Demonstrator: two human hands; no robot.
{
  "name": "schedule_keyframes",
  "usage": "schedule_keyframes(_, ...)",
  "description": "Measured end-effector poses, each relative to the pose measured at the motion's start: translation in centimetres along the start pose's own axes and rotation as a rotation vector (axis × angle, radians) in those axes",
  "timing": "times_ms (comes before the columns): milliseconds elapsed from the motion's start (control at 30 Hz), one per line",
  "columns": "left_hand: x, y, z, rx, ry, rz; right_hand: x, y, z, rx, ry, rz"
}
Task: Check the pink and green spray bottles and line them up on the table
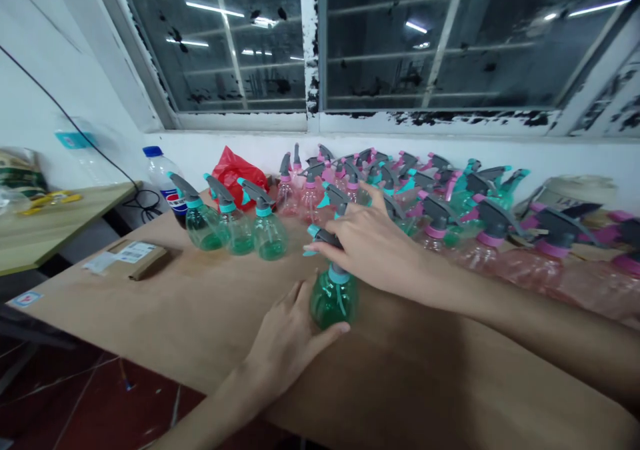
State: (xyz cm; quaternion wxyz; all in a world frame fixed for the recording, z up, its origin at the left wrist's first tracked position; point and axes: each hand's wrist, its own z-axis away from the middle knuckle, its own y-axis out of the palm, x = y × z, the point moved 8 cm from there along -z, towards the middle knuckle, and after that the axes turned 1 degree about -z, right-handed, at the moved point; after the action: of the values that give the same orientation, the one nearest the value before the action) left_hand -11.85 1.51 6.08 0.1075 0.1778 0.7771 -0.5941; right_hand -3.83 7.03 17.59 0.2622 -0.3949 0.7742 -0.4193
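A green spray bottle (334, 303) with a grey and turquoise trigger head stands upright on the brown table (225, 310) in front of me. My left hand (290, 337) curves around its lower body, with the thumb at the near side. Over the top, my right hand (367, 240) grips the trigger head, its thumb lying along the nozzle end and one finger pointing away. The hand partly hides the head. To the left, three similar green spray bottles, one of them a green bottle (270, 237), stand in a row.
Many pink and green spray bottles crowd the back and right, including a pink bottle (490, 247). Behind the left row are a cola bottle (175, 200) and a red plastic bag (235, 170). A flat cardboard package (127, 260) lies at left. Windows line the wall behind.
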Motion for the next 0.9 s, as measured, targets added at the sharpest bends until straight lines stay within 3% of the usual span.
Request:
schedule_keyframes(167, -4.2, 2.2, -0.8, 0.009, 0.083, 0.13, -3.6, -1.8, 5.2, 0.09, 0.11, -0.253)
schedule_keyframes(300, -6.4, 4.3, -1.2, 0.083, 0.132, 0.203, -7.6, -2.4, 11.7, 0.106, 0.352, -0.494)
schedule_keyframes(433, -8.3, 5.8, -1.8, 0.133, 0.183, 0.224, -9.5, -1.2, 16.6, 0.089, 0.463, -0.663)
schedule_keyframes(533, -10.1, 7.1, -2.1, 0.159, 0.246, 0.219, -9.6, -0.2, 17.5, 0.044, 0.464, -0.802)
schedule_keyframes(700, -12.5, 9.1, -2.4, 0.156, 0.361, 0.276, -9.4, 0.1, 16.7, -0.148, 0.511, -1.023)
schedule_keyframes(900, -11.4, 10.6, -3.3, 0.23, 0.617, 0.328, -10.0, 1.1, 16.4, -0.175, 0.544, -1.111)
